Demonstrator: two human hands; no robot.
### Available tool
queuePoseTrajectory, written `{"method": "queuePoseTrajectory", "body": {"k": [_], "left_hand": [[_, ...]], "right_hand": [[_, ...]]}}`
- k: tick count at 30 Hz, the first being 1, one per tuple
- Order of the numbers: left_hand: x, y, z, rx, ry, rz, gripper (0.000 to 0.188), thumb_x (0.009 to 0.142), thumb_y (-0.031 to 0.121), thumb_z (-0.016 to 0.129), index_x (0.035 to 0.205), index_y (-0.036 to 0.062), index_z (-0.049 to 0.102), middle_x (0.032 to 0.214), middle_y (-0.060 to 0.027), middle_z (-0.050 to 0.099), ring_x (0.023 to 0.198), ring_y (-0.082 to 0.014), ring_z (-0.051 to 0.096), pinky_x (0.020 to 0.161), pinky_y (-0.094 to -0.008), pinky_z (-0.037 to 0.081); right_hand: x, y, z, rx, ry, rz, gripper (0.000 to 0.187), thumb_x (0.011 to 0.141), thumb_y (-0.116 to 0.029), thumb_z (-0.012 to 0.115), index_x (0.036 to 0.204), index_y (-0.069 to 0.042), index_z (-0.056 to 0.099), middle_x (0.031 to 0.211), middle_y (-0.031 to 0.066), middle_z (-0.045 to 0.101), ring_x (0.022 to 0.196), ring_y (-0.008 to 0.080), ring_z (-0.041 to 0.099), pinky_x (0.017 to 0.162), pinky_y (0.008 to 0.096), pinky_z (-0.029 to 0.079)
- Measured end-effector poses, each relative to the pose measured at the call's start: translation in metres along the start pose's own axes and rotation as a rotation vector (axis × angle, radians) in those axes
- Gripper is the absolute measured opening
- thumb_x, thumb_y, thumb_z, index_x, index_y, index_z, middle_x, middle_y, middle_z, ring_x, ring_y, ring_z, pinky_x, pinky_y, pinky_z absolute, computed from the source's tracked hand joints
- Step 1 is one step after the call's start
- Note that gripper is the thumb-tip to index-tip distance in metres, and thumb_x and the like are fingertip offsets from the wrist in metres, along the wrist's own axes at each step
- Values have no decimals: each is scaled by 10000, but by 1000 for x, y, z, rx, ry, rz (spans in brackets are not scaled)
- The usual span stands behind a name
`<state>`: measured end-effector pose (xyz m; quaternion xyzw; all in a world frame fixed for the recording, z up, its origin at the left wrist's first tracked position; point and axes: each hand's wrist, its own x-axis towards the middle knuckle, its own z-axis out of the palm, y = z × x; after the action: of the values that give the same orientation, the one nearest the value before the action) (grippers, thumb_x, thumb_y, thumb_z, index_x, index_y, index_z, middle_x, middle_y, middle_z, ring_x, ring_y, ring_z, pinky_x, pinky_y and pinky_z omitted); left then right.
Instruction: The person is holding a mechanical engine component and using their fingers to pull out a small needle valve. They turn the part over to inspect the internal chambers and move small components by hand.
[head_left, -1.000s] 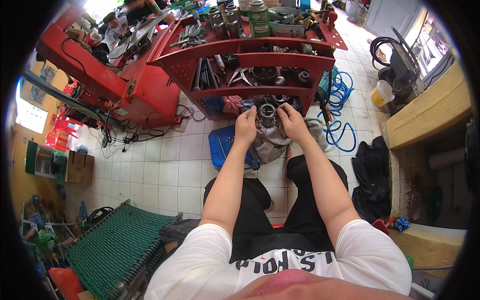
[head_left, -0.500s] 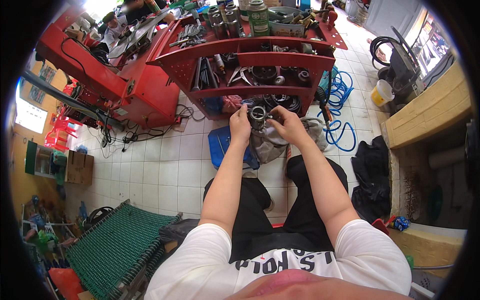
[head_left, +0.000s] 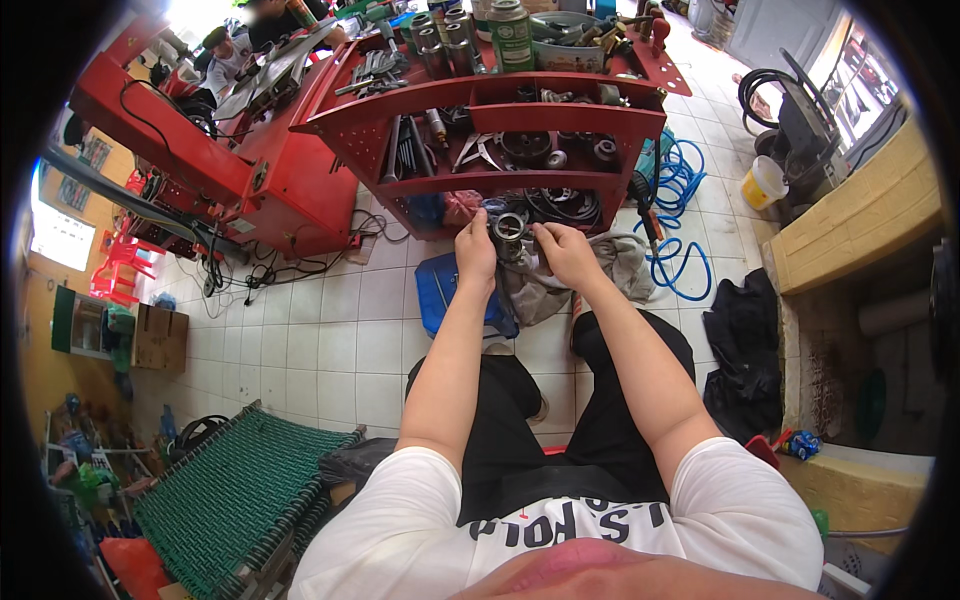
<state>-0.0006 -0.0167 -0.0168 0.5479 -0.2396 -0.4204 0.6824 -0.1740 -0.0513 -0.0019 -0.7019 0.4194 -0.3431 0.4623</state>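
In front of my knees, my left hand (head_left: 477,254) is closed on the side of a round metal part (head_left: 509,228). The part has a dark ring-shaped mouth that faces up toward me, and a lighter body shows below it. Just to its right is my right hand (head_left: 567,252), with thumb and fingers pinched together close to the part's edge. What lies between those fingertips is too small to make out, and I cannot tell whether they touch the part. A grey cloth (head_left: 540,292) lies on the floor beneath, beside an open blue case (head_left: 437,296).
Ahead stands a red tool cart (head_left: 480,93) loaded with tools and parts. A blue coiled hose (head_left: 680,265) lies right of it, near black cloth (head_left: 742,340). Cables (head_left: 262,272) trail on the left floor by a red machine (head_left: 300,195). A green woven cot (head_left: 235,490) stands behind left.
The metal part has moved slightly left and its mouth has tilted. My right hand has drawn its fingers together and shifted a little downward.
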Motion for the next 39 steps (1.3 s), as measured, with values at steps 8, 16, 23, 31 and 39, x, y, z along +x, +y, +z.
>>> {"method": "queuePoseTrajectory", "body": {"k": [8,16,23,31,39], "left_hand": [[-2,4,0,-36,-12,5,368,1066,309,542,1092,-19,706,1021,-55,712,933,-127,635,859,-290,484],[-5,6,-3,62,28,14,392,1065,319,543,1107,-36,705,1042,-65,711,952,-134,625,872,-302,481],[-3,1,5,87,5,23,406,1068,335,537,1081,-31,713,1008,-64,712,918,-135,627,841,-305,484],[-1,0,3,66,27,16,403,1071,324,528,1090,-30,721,1016,-73,729,925,-141,650,840,-299,494],[2,-3,1,57,50,1,401,1065,317,531,1092,-33,725,1032,-83,735,933,-144,662,848,-299,501]], "right_hand": [[0,6,4,200,-84,98,288,1019,-275,643,987,11,654,758,21,633,583,82,551,518,276,457],[0,-2,1,295,-174,251,305,1033,-304,618,1036,-1,646,753,25,637,564,101,581,521,260,482],[0,8,2,190,-122,143,337,1031,-316,599,1078,10,671,726,61,665,531,127,607,497,304,480],[2,3,-2,275,-54,202,338,1032,-317,597,1004,14,664,727,57,660,545,127,606,497,310,474],[3,10,-1,185,-119,133,267,1015,-250,639,1051,15,647,823,56,670,636,112,621,539,297,506]]}}
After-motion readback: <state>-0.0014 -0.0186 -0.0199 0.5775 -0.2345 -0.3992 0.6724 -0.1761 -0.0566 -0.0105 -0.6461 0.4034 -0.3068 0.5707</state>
